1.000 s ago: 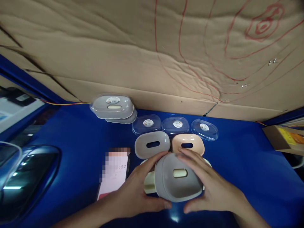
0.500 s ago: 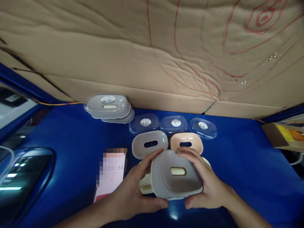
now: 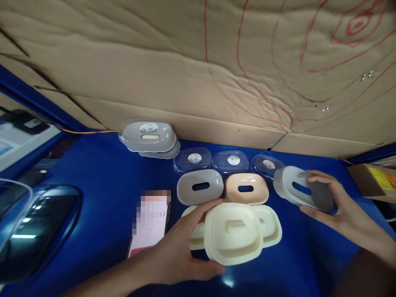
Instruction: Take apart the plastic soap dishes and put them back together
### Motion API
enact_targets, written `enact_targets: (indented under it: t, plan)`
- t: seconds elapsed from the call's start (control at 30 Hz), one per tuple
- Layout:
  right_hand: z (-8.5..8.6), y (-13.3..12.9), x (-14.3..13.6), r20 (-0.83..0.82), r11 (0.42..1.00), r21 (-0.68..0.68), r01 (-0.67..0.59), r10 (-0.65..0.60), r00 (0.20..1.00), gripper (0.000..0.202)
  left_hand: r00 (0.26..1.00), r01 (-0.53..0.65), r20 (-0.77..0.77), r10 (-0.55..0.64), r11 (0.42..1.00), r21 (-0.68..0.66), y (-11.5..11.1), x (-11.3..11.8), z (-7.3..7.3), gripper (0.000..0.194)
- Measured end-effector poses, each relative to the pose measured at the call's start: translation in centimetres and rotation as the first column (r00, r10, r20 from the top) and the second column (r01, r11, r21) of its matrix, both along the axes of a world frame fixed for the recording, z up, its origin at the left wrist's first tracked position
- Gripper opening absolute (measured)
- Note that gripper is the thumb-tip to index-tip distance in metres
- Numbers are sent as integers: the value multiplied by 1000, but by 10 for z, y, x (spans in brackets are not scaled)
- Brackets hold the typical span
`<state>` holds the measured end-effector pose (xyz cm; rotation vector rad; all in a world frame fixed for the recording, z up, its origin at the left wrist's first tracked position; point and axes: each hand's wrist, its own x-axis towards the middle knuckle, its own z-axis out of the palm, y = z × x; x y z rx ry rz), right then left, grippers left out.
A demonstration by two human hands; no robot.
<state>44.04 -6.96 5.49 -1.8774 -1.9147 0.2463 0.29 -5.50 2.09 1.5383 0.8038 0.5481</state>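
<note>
My left hand [image 3: 185, 243] grips the left side of a cream dish [image 3: 236, 235], fingers behind it and thumb in front. Two more cream dishes, one of them [image 3: 270, 225] at the right, lie partly hidden behind it. Out to the right, my right hand [image 3: 337, 206] holds a grey slotted dish [image 3: 301, 187] tilted above the table, between thumb and fingers. Another grey slotted dish [image 3: 185, 187] and a peach slotted dish [image 3: 260, 192] lie side by side. Behind them is a row of clear lids [image 3: 230, 165] with round labels.
Stacked grey dishes under a clear lid [image 3: 130, 138] stand at the back left. A phone [image 3: 148, 227] lies left of my left hand. Brown cardboard [image 3: 154, 82] rises behind the blue table [image 3: 102, 206]. At the right edge is a cardboard box [image 3: 365, 179].
My right hand has moved right with the grey slotted dish, lifting it off the cream dish. The cream dish, formerly under it, now shows in my left hand.
</note>
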Motion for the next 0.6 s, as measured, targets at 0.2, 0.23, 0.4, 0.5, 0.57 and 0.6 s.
enact_targets:
  t: [0.2,0.23,0.4,0.5,0.57,0.6]
  plan:
    - [-23,-12,34,-1,943,-331,32,-34,999,67,1000,9,-17,-8,999,33,1,-1,-2,106]
    - [-25,-11,34,11,941,-338,20,-18,1000,66,1000,9,-13,-9,999,39,0,-1,-2,106]
    - [-31,-1,24,-6,932,-358,-57,59,998,73,1000,19,-11,-18,998,58,-1,0,0,107]
    - [-36,6,17,-3,940,-327,-99,104,995,77,1000,28,-4,-28,997,72,-1,0,1,108]
    - [-41,11,14,-11,946,-295,-133,135,991,78,999,33,-1,-33,997,74,-1,0,1,107]
    - [-42,12,13,-19,947,-284,-151,152,988,79,999,33,-1,-33,997,71,0,0,1,107]
